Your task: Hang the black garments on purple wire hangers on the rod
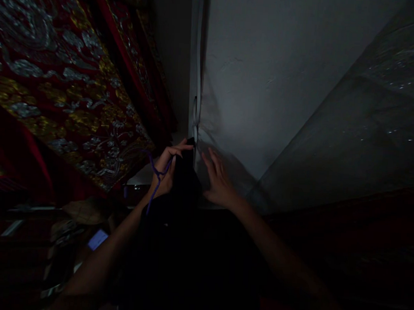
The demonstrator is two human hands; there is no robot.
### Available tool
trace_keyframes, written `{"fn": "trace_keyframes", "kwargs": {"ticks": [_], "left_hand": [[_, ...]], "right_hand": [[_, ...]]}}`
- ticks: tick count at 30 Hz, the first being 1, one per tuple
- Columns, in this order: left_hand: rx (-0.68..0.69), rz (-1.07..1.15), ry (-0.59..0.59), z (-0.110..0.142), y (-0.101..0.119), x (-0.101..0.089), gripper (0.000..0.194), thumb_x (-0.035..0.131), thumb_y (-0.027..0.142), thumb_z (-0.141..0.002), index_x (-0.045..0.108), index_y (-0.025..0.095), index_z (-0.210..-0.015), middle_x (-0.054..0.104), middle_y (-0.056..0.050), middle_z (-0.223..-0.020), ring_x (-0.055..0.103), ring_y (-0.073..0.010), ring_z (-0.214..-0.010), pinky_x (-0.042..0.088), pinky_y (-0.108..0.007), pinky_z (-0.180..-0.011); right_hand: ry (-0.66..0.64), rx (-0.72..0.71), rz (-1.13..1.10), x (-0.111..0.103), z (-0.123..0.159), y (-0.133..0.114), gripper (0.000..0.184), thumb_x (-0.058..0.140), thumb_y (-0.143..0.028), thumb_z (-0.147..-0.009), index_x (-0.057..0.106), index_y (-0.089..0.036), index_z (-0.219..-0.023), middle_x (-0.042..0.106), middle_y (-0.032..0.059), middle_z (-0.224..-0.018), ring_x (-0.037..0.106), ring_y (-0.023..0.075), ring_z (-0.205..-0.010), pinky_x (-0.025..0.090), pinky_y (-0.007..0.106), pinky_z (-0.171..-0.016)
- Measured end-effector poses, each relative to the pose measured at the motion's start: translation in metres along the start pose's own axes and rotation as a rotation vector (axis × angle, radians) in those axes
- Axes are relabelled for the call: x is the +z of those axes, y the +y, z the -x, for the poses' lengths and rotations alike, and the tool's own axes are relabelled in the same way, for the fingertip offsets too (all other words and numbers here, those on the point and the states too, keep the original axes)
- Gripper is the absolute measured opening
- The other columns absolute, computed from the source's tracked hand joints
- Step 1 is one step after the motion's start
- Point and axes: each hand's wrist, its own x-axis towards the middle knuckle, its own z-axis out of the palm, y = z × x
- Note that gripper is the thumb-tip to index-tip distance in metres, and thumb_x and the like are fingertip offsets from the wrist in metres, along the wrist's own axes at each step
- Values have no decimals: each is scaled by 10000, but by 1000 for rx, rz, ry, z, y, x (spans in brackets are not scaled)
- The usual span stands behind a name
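Observation:
The scene is very dim. My left hand (167,171) is closed at the top of a black cloth-like piece (187,172), its fingers against the upper edge beside a thin pale cable (198,81). A purple cord (157,173) hangs over the back of this hand and wrist. Across the black piece, my right hand (219,180) is open, fingers extended, close to the pale wall panel (265,75) with nothing in it. The lower part of the black piece merges with the darkness below, so its full shape is hidden.
Red fabric (102,123) with gold and silver embroidery hangs at the left. Shiny clear plastic sheeting (366,125) covers the right side. Low on the left, a lit screen (97,240) lies among dark clutter near a brownish object (83,211).

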Motion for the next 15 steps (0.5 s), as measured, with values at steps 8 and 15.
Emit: {"fn": "trace_keyframes", "kwargs": {"ticks": [8, 15], "left_hand": [[-121, 66, -120, 19, 41, -8, 331, 576, 502, -941, 611, 187, -844, 746, -123, -1079, 563, -309, -1304, 388, -498, -1131], [-399, 266, -148, 42, 22, -27, 423, 773, 356, -822, 587, 225, -1177, 663, -130, -1315, 583, -305, -1292, 423, -513, -1123]], "right_hand": [[154, -268, 26, 18, -26, -11, 1094, 708, -322, -765, -3, -232, -1591, 156, 164, -1631, 65, 369, -1537, 134, 648, -1213], [198, -153, 22, 17, 4, -1, 820, 667, -231, -621, 415, -189, -1401, 574, 140, -1191, 558, 325, -1104, 471, 489, -941]]}}
